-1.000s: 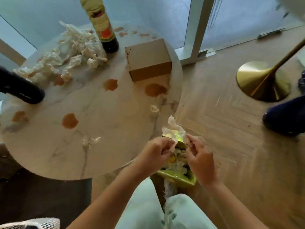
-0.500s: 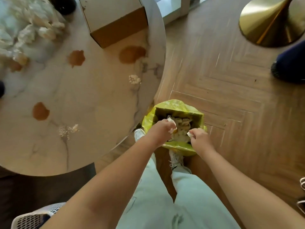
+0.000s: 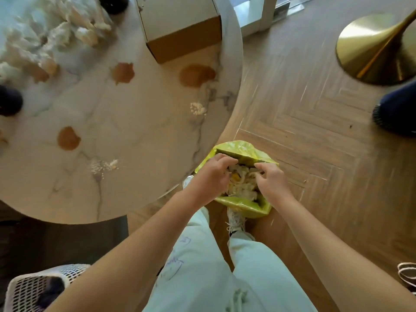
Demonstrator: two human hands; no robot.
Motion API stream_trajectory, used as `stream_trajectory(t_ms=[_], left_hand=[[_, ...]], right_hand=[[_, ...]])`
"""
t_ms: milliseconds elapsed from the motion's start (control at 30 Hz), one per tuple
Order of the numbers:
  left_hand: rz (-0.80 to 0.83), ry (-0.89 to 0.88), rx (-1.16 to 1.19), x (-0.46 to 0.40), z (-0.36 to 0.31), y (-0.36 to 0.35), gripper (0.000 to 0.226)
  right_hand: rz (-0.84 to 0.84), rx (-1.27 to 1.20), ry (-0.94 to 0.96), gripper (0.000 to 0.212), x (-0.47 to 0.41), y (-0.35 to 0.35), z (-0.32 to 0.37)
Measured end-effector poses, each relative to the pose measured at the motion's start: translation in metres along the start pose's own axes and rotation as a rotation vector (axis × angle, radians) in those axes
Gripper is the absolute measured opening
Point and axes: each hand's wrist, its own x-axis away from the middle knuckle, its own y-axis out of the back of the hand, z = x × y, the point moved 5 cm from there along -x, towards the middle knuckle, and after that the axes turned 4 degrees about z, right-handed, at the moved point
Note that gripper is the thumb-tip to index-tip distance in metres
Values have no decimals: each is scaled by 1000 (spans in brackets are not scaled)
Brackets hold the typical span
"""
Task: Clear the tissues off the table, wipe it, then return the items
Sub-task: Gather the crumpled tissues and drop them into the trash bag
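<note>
- Hands low over a small bin lined with a yellow-green bag, on the wooden floor just beside the round table.
- Left hand: fingers curled down into the bin mouth, pressing on crumpled tissues in the bin; impossible to tell if pinching any.
- Right hand: fingers bent, tips on the same wad, opposite to the left hand; grip also not clear.
- Between both hands: white and yellowish crumpled paper, filling the bin almost up to the rim.
- Far up-left of the left hand: big pile of used tissues on the table top, partly stained brown.
- Up from the left hand: cardboard box near the table edge, with a brown spill just in front of it.
- More to the left: two other brown spills and small crumbs of tissue on the marble.
- Top edge, left of the box: dark base of a bottle, cut by the picture border.
- Far left of the hands: dark rounded object at the table side, not identifiable.
- Up-right of the right hand: golden cone-shaped stand base on the floor.
- Below the hands: pale trousers and one light shoe beside the bin.
- Bottom-left corner: white mesh basket.
</note>
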Motion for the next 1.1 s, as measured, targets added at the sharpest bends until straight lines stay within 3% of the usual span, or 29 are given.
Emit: stream_trajectory(t_ms=[100,267,567,800,1000,1100], left_hand=[[-166,-64,58,12,-11,41,32],[-491,67,182,33,8,119,28],[-737,259,115,48,100,265,27],[-751,318,-71,8,194,350,29],[-603,632,-202,-7,270,369,42],[-577,650,-213,-11,289,372,44]], right_hand=[[-137,-23,202,28,-2,19,60],[-250,-51,513,26,-11,38,177],[-121,47,722,30,-66,-1,347],[-45,221,767,33,-144,-62,452],[75,492,697,40,-212,-115,483],[131,540,696,39,-230,-134,489]])
